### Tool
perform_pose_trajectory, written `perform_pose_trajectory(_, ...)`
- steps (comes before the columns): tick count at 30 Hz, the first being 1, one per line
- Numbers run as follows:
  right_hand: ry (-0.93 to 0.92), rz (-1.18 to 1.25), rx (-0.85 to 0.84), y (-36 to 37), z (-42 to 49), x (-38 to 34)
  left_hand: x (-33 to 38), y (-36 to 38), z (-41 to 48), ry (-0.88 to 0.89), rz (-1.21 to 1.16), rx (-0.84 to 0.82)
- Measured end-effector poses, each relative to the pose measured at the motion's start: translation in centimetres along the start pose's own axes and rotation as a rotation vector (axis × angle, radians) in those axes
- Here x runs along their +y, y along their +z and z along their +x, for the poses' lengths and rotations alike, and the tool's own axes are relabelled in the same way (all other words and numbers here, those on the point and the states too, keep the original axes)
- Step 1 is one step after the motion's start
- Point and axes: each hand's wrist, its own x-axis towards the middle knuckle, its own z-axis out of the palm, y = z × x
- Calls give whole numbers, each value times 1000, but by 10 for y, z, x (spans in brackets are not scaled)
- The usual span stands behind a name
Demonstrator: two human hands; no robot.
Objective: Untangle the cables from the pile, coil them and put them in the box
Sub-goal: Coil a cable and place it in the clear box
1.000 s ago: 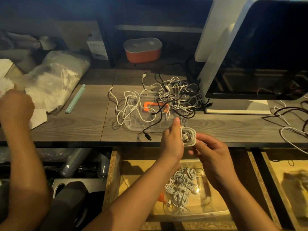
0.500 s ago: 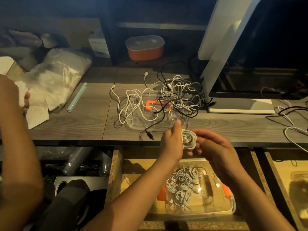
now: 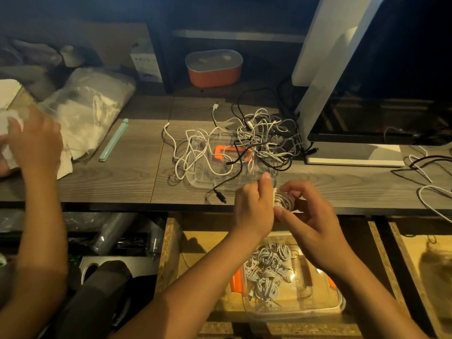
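A small coiled white cable [image 3: 281, 201] is held between both my hands, just above the desk's front edge. My left hand [image 3: 253, 207] pinches its left side, thumb pointing up. My right hand [image 3: 309, 216] curls its fingers around the right side and underneath. Behind them, the tangled pile of white and black cables [image 3: 259, 140] lies over a clear lid with an orange handle [image 3: 221, 154]. Below, in the open drawer, the clear box [image 3: 338, 305] holds several coiled white cables [image 3: 266, 269].
Another person's arm and hand [image 3: 34, 145] handle white paper at the far left, beside plastic bags [image 3: 90, 106]. A pale green stick [image 3: 113, 139] lies on the desk. A monitor [image 3: 381, 94], an orange container [image 3: 214, 68] and loose cables [image 3: 426, 172] lie behind and right.
The coil has turned more edge-on between my hands and my right fingers have wrapped further round it. The other person's hand at the left has shifted over the paper.
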Motion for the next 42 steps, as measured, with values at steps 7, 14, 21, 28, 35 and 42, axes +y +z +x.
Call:
perform_pose_trajectory(7, 7, -10, 84, 8, 0, -3, -1, -1, 5, 17, 57, -23)
perform_pose_trajectory(14, 116, -337, -90, 7, 18, -7, -14, -3, 16, -19, 270, -70)
perform_pose_trajectory(21, 57, -300, 46, 14, 16, 7, -22, 3, 23, -12, 345, -8)
perform_pose_trajectory(28, 12, -232, 247, 29, 15, 9, -32, 8, 40, -130, 381, 30)
perform_pose_trajectory(35, -76, -78, 170, 45, -1, 19, -41, 10, 53, -291, 229, 89)
perform_pose_trajectory(42, 283, 173, 153, 33, 18, 26, -53, -1, 28, -207, -53, 87)
